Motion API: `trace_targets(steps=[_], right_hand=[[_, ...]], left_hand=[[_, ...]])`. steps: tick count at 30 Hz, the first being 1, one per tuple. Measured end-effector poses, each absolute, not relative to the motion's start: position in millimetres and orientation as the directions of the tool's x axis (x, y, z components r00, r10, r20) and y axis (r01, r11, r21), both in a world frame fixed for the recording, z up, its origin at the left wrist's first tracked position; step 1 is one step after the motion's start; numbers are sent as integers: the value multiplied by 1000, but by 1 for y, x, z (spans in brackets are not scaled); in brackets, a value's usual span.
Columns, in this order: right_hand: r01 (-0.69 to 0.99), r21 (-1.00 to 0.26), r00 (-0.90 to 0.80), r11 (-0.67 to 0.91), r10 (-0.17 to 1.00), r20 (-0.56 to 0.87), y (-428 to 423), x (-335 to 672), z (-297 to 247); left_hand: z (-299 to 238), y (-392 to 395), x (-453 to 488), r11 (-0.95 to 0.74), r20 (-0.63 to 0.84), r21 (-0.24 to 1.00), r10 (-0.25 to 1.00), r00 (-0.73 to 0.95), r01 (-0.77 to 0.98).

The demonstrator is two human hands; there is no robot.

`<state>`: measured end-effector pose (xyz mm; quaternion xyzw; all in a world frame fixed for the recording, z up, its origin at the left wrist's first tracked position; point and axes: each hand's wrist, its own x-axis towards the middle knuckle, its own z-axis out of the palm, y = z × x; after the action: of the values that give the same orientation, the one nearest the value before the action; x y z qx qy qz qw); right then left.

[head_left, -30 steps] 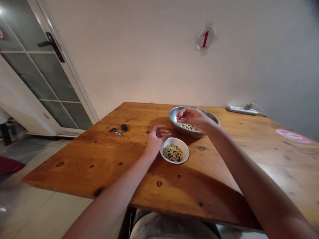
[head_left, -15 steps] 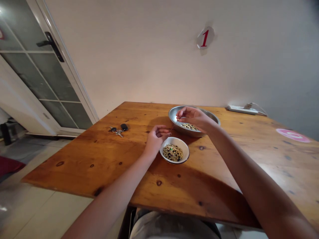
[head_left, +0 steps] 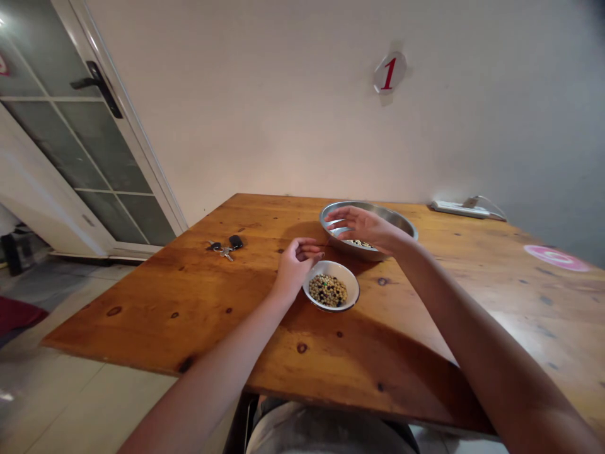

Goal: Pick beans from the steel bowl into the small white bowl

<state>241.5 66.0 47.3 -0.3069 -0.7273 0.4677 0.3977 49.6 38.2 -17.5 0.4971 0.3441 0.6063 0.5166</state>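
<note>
My left hand is at the upper left rim of a white bowl, its fingertips pinched together. A faint, thin reddish thread runs from these fingertips toward the metal basin. Inside the bowl lie many small round beads, tan and black with a green speck. Over the steel basin hovers my right hand, fingers stretched out and apart; I see nothing held in it. More pale and dark beads show in the basin below the hand, which hides part of them.
A bunch of keys with a black fob lies left on the wooden table. At the back right sits a white power strip with a cable. A pink round sticker is at the right.
My right hand's fingers have gone from bent and nearly pinched to stretched out, shifting slightly left over the basin. My left hand has stayed in place.
</note>
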Motion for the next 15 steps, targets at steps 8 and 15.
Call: trace_targets(steps=[8,15], right_hand=[[221,-920,-485,323,855,183,66,241,43],[196,-923,-497,331,845,198,62,235,41]], left_hand=[[-17,38,49,-244,259,933,966,22,-265],[-18,38,49,-250,268,929,963,29,-273]])
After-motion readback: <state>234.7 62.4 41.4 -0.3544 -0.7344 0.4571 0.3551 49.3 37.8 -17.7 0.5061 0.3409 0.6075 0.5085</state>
